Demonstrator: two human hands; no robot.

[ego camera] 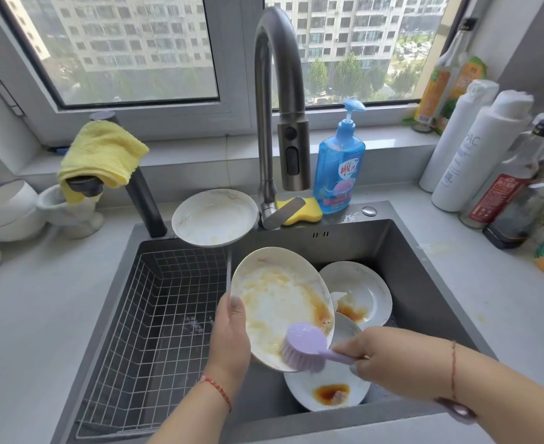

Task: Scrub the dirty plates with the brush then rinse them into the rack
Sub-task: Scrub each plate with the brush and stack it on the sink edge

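Note:
My left hand [230, 339] grips the left rim of a white plate [277, 302] smeared with brown sauce, tilted over the sink [424, 283]. My right hand [373, 357] holds the handle of a lilac brush [302, 346], whose bristles press on the plate's lower edge. Two more dirty plates lie in the basin: one behind [365, 290] and one below [322, 392] with a sauce puddle. Another stained plate [214, 216] rests on the sink's back edge. The wire rack [155, 315] fills the sink's left half and holds nothing.
The faucet [277, 91] arches over the sink, with no water running. A yellow sponge [302, 211] and blue soap bottle [339, 168] stand behind it. Bottles [488, 155] crowd the right counter. White bowls [4, 209] and a yellow cloth [101, 155] are at left.

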